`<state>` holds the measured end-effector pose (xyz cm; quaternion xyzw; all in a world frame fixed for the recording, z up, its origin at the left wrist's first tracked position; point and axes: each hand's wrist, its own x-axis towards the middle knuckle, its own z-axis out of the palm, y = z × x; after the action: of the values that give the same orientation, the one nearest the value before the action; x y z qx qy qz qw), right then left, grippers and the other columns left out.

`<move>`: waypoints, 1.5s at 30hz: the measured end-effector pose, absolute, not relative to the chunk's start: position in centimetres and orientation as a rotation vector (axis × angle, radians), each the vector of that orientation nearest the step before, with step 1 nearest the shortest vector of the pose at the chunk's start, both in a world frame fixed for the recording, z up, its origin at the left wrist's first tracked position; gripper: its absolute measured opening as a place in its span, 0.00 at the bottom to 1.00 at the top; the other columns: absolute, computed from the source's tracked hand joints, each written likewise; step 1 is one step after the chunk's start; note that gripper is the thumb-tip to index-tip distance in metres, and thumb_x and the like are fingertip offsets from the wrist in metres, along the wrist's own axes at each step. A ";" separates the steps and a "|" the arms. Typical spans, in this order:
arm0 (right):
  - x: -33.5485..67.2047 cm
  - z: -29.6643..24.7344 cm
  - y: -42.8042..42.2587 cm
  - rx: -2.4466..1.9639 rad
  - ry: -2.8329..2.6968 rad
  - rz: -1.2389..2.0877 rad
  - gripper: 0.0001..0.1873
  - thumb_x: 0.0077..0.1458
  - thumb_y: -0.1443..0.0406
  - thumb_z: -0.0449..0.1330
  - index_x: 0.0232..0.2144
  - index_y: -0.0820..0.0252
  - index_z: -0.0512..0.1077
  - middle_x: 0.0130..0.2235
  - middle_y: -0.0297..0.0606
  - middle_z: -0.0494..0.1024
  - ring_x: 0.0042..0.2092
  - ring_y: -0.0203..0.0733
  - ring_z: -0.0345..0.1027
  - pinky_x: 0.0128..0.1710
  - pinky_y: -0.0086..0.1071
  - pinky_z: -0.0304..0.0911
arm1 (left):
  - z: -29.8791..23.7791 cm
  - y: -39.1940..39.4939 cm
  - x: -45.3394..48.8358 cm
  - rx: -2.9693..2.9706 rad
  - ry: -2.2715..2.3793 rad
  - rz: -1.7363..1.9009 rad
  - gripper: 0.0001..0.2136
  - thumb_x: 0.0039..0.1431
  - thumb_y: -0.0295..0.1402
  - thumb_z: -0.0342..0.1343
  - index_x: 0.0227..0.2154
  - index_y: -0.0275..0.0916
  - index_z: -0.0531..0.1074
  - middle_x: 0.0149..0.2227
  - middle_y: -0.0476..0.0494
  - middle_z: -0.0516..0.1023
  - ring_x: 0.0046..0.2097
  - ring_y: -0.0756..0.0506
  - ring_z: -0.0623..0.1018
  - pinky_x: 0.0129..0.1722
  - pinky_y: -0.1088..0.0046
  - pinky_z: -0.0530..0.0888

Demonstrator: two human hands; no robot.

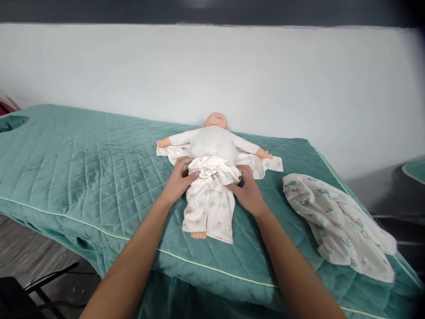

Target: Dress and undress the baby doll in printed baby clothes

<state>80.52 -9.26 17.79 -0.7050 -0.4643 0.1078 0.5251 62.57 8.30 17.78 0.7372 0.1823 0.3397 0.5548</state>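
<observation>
A baby doll (214,144) with a white cloth body lies on its back, arms stretched out to both sides and head toward the wall. Patterned white baby pants (210,201) cover its legs, with the toes of one foot showing below the left cuff. At the bunched waist of the pants, my left hand (181,179) grips the left side, thumb on top. My right hand (248,188) pinches the waist on the right side. Under the doll's arms and back a patterned baby shirt (270,165) is spread open.
A green quilted bed cover (99,168) lies beneath everything, its piped front edge close to me. To the right rests a crumpled white garment with teal prints (338,221). A white wall (212,71) stands behind. Dark metal legs (49,279) show at lower left.
</observation>
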 end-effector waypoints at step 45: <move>70.4 18.8 -16.1 -1.884 -1.447 0.327 0.63 0.35 0.54 0.78 0.67 0.53 0.49 0.63 0.49 0.58 0.64 0.59 0.51 0.65 0.53 0.53 | 17.5 3.1 53.9 2.049 0.433 0.566 0.32 0.51 0.49 0.67 0.56 0.42 0.66 0.51 0.39 0.70 0.54 0.37 0.70 0.55 0.59 0.69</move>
<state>70.43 -16.11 18.79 -0.7320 -0.5622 0.1269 0.3633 53.91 3.06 17.45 0.8350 0.1764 0.2308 0.4673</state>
